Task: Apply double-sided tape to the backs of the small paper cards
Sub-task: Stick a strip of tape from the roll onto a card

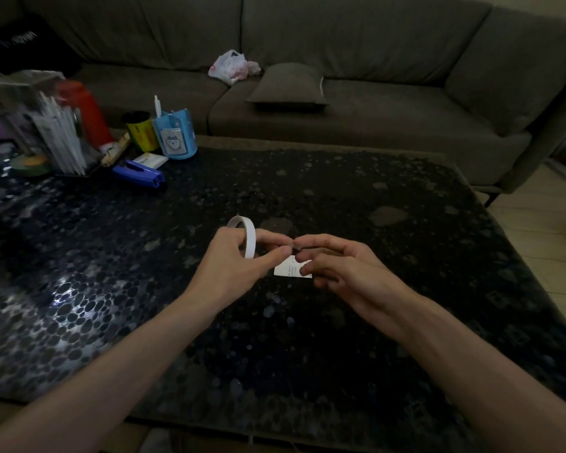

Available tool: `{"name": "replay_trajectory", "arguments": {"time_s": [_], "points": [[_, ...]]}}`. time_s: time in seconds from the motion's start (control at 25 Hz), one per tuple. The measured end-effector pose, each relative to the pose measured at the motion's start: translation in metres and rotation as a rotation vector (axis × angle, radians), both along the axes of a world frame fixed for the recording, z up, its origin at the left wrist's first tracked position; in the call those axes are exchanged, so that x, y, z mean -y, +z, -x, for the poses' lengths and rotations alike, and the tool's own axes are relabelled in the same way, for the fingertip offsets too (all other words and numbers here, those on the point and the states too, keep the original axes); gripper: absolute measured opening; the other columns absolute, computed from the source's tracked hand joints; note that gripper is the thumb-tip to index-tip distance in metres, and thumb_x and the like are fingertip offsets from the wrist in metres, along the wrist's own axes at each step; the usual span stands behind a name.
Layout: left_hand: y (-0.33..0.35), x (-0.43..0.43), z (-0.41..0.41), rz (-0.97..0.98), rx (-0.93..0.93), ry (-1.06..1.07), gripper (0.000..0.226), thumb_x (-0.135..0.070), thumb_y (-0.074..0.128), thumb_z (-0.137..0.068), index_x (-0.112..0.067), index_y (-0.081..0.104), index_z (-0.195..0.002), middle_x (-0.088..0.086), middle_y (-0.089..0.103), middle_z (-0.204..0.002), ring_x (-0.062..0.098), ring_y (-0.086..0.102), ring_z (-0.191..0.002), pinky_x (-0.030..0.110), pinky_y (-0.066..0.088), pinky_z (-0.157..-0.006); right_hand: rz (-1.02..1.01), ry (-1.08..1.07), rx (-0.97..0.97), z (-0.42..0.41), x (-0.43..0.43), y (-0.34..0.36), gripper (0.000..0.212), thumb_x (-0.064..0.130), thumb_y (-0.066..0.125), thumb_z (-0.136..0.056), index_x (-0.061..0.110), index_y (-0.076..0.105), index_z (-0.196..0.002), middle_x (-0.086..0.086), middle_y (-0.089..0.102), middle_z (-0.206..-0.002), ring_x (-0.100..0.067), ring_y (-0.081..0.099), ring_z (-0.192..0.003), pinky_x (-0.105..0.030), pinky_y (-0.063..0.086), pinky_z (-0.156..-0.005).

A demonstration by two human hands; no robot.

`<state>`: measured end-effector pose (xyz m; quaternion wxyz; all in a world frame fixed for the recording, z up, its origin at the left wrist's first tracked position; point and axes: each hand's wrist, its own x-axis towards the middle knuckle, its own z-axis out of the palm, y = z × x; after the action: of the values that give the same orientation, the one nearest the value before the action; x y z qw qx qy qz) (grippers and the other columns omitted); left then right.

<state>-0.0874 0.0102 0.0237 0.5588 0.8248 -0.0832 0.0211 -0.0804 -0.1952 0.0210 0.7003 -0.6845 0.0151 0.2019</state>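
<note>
Pulling tape off the roll above a card, with the sticky end at risk.

Left hand [239,259] has the roll [249,233] looped over a finger and pinches the tape where it leaves it. Right hand [337,266] holds the free strip [291,248] in a narrow thumb-and-forefinger pinch. The card [290,269] sits just below the fingertips, print showing, with a right finger touching its edge; whether it lies flat on the table [373,322] I cannot tell. The strip could fold onto itself, cling to a fingertip or tear crooked. It could also land on the printed face instead of the back, and a loosely held card might slide.
</note>
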Motion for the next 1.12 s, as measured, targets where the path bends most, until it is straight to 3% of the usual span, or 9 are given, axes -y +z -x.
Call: {"name": "replay_trajectory", "arguments": {"time_s": [0.28,0.52,0.72,0.8,0.88,1.0,1.12], "points": [[0.003,0.0,0.0,0.006,0.006,0.022,0.012,-0.022,0.077,-0.091,-0.023,0.082,-0.102,-0.014,0.078,-0.092,0.0,0.072,-0.091,0.009,0.053,-0.075,0.01,0.004,-0.008,-0.001,-0.001,0.0,0.034,0.003,0.073,-0.089,0.031,0.082,-0.105,0.001,0.078,-0.112,-0.013,0.073,-0.102,-0.029,0.053,-0.082],[0.002,0.0,0.001,0.0,0.025,0.055,0.009,-0.026,0.079,-0.089,-0.023,0.083,-0.097,-0.016,0.078,-0.088,-0.001,0.072,-0.088,0.01,0.052,-0.073,0.01,0.021,0.011,-0.001,-0.001,-0.005,0.033,0.004,0.073,-0.088,0.031,0.082,-0.106,-0.002,0.078,-0.114,-0.021,0.072,-0.112,-0.038,0.055,-0.096],[0.003,0.003,0.001,-0.047,0.062,0.14,0.005,-0.022,0.08,-0.089,-0.024,0.083,-0.092,-0.016,0.077,-0.082,0.0,0.071,-0.075,0.011,0.051,-0.062,0.009,0.037,0.009,0.0,-0.003,-0.006,0.037,0.006,0.075,-0.086,0.035,0.081,-0.109,0.0,0.075,-0.12,-0.016,0.073,-0.11,-0.032,0.056,-0.09],[0.002,0.005,0.001,-0.076,0.094,0.176,0.005,-0.022,0.08,-0.089,-0.023,0.083,-0.092,-0.011,0.077,-0.082,0.012,0.071,-0.069,0.021,0.055,-0.058,-0.003,0.015,0.0,0.0,-0.007,-0.007,0.039,0.007,0.075,-0.084,0.036,0.081,-0.109,0.0,0.07,-0.127,-0.012,0.072,-0.11,-0.03,0.056,-0.089],[0.002,0.007,0.001,-0.089,0.114,0.201,0.005,-0.022,0.08,-0.089,-0.022,0.084,-0.093,-0.01,0.076,-0.084,0.018,0.071,-0.07,0.028,0.059,-0.065,-0.017,0.003,0.013,0.0,-0.012,-0.007,0.04,0.008,0.075,-0.083,0.036,0.081,-0.11,0.001,0.07,-0.129,-0.015,0.071,-0.111,-0.03,0.053,-0.086],[0.001,0.005,0.001,-0.091,0.139,0.22,0.005,-0.021,0.081,-0.089,-0.023,0.083,-0.092,-0.013,0.076,-0.084,0.007,0.072,-0.079,0.016,0.056,-0.07,0.024,-0.004,0.073,0.002,-0.016,-0.008,0.045,0.009,0.074,-0.081,0.041,0.079,-0.113,0.008,0.07,-0.13,-0.022,0.064,-0.116,-0.032,0.05,-0.085],[0.0,0.003,0.0,-0.079,0.132,0.233,0.005,-0.022,0.081,-0.089,-0.023,0.083,-0.093,-0.013,0.076,-0.085,0.005,0.072,-0.079,0.013,0.054,-0.07,-0.006,-0.002,0.086,0.005,-0.018,-0.007,0.048,0.006,0.073,-0.082,0.041,0.078,-0.114,0.01,0.072,-0.125,-0.017,0.065,-0.104,-0.026,0.05,-0.078]]}}
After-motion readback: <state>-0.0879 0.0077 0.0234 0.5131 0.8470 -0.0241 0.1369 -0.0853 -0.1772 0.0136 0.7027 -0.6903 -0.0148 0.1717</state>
